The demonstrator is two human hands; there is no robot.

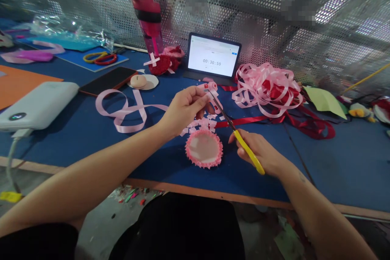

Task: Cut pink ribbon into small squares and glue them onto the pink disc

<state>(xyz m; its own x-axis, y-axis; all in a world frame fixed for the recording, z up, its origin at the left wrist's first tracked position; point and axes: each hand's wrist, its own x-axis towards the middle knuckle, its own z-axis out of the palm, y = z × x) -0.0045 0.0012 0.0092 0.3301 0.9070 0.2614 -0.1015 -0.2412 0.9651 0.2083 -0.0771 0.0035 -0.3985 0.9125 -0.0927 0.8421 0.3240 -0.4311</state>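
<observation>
My left hand is closed in a pinch on a strip of pink ribbon held above the blue table. That ribbon trails left across the table in loops. My right hand grips yellow-handled scissors, whose blades reach up to the ribbon at my left fingers. Below them lies a round disc edged with pink ribbon points, with several cut ribbon pieces just above it.
A tangled heap of pink and red ribbon lies at the right. A tablet showing a timer, a pink bottle, a phone and a white power bank stand behind and left. Perforated metal sheet backs the table.
</observation>
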